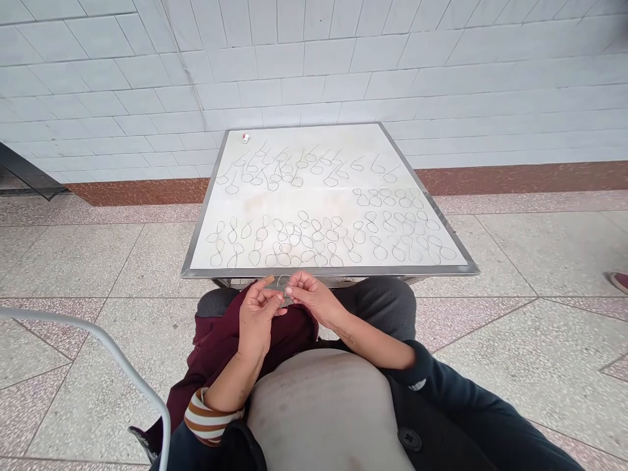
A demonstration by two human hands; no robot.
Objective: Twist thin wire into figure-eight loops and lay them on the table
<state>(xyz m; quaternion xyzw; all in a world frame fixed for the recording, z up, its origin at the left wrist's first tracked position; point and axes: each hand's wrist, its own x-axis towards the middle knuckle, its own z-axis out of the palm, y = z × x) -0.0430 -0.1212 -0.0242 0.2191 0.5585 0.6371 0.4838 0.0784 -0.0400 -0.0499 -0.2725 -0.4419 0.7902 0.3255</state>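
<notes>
My left hand [258, 315] and my right hand [316, 298] meet over my lap, just in front of the table's near edge. Between them is a thin wire loop [279, 280], its curve standing up above the fingertips. The left thumb and fingers pinch its lower part, and the right thumb and fingertips grip it from the other side. Where the wire's ends lie is too small to make out. On the table are several wire figure-eights [294, 239] near me, and several single wire loops with straight tails [297, 180] farther back.
The white table [284, 199] has a grey metal rim. A small red-and-white object [246, 138] stands at its far left corner. Behind is a tiled wall [314, 85]. A grey curved bar [112, 347] rises at my left. A shoe [619, 281] shows at the right edge.
</notes>
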